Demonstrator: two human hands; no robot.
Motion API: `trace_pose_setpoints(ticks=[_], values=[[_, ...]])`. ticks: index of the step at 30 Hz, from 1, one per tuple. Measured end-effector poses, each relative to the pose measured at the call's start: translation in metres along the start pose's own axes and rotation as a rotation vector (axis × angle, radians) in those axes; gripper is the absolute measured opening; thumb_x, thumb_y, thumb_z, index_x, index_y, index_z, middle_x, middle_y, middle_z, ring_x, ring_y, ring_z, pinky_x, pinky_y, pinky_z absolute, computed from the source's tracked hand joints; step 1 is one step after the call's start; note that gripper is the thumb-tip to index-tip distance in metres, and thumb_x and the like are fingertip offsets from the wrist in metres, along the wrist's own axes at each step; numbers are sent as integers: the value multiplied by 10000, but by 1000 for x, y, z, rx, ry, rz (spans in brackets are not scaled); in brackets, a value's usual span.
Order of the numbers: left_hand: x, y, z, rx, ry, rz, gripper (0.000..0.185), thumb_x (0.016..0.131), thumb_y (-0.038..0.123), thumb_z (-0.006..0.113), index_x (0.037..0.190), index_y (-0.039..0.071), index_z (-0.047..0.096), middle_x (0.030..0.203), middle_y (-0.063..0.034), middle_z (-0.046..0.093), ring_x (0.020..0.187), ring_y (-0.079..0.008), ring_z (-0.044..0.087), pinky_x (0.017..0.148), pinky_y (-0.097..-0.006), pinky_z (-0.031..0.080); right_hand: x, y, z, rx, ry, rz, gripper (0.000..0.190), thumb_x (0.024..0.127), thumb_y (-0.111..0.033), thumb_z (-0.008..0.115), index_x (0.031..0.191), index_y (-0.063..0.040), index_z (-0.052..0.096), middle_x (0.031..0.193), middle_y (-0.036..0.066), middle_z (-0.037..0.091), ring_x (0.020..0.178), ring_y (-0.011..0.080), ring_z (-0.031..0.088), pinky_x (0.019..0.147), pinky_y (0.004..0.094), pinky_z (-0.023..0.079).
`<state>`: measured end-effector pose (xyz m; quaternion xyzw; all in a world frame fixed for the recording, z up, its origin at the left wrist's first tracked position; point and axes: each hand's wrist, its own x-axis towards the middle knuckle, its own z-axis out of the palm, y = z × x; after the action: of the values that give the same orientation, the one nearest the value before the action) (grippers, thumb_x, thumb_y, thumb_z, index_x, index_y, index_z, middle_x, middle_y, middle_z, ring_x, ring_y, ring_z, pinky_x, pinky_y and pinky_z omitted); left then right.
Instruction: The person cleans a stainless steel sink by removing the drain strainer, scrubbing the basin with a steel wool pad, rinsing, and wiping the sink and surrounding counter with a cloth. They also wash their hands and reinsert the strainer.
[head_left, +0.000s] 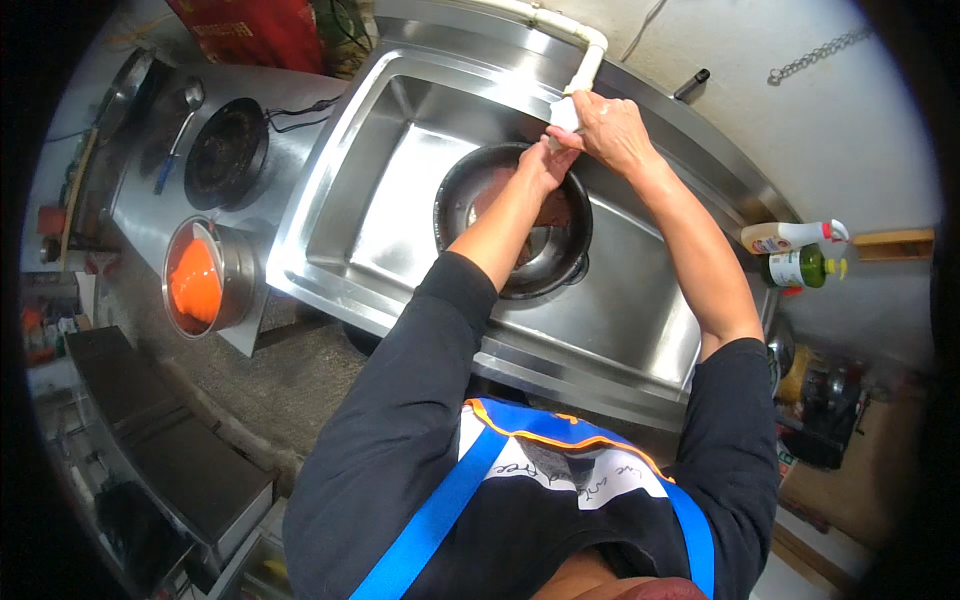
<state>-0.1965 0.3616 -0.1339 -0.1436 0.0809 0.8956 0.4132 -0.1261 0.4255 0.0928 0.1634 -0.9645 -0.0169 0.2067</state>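
My right hand (613, 131) is at the lower end of a cream pipe (594, 60), above the far side of a stainless steel sink (382, 217). A small white object (564, 115) shows between its thumb and fingers; I cannot tell whether it is a tap fitting or a separate piece. Just below, my left hand (546, 163) reaches up close to that object, its fingertips partly covered. Under both hands a round black pan (444, 206) stands in the sink. Something reddish brown (555, 211) shows inside it, partly hidden by my left forearm.
Left of the sink, a steel counter holds a black frying pan (226, 154) and a blue-handled spoon (174, 139). A steel pot (236, 277) with something orange inside stands near its edge. On the right are a spray bottle (784, 236) and a green pump bottle (799, 268).
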Motion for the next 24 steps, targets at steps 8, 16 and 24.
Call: trace_pose_setpoints(ticks=[8, 16, 24], values=[[35, 10, 5, 1404, -439, 770, 312, 1006, 92, 379, 1249, -23, 536, 1096, -68, 627, 940, -185, 631, 841, -305, 553, 10, 27, 6, 93, -73, -197, 596, 855, -615, 584, 852, -22, 535, 779, 167, 623, 671, 367, 646, 561, 438, 507], [-41, 0, 0, -41, -314, -375, 411, 976, 349, 498, 982, -30, 657, 957, -194, 698, 944, -330, 692, 897, -417, 574, -63, -33, 98, 1493, 296, 1272, 314, 1030, -332, 452, 936, -93, 633, 724, 24, 562, 549, 84, 489, 456, 232, 401], [-59, -5, -55, 420, 261, -14, 509, 952, 568, 529, 1070, 82, 626, 841, -81, 639, 703, -289, 614, 717, -413, 578, -106, -89, 240, 1108, 206, 1170, 470, 984, -479, 478, 862, -39, 589, 708, 105, 604, 622, 205, 582, 515, 365, 454]])
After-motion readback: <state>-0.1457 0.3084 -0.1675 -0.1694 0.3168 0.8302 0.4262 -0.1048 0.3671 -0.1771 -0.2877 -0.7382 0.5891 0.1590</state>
